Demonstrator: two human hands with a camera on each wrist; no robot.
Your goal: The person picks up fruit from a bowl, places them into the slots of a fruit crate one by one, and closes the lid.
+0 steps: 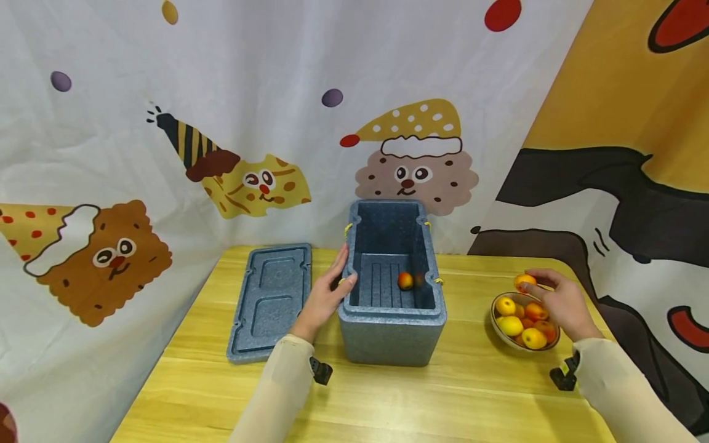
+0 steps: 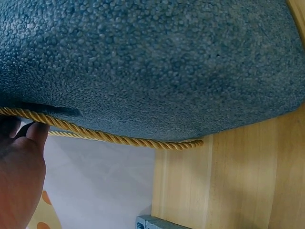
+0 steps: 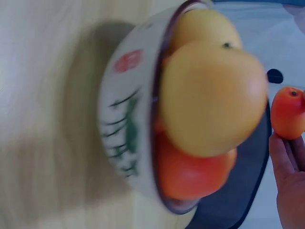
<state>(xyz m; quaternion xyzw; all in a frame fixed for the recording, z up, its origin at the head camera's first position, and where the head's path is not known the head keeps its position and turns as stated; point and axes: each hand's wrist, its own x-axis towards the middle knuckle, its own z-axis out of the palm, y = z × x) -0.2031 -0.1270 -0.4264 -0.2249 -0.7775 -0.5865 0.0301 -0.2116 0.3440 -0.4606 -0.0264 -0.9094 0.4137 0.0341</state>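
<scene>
Just above the bowl (image 3: 138, 95), my right hand (image 1: 564, 304) pinches an orange fruit (image 1: 523, 282) — a light, sure hold should lift it without bruising or nudging the heaped fruit (image 1: 511, 326). My left hand (image 1: 324, 300), extended and gripping nothing, braces the box (image 1: 390, 341) — lone fruit (image 1: 405, 281) inside; the lid (image 1: 271, 301) lies left on the tabletop (image 1: 388, 403).

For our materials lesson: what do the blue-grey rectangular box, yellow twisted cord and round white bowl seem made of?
Box: probably foam, pebbled finish; packed beady grain. Cord: likely synthetic fibre, ridged finish; spiralled strands. Bowl: enamel or ceramic, unclear; smooth-looking, painted surface.
</scene>
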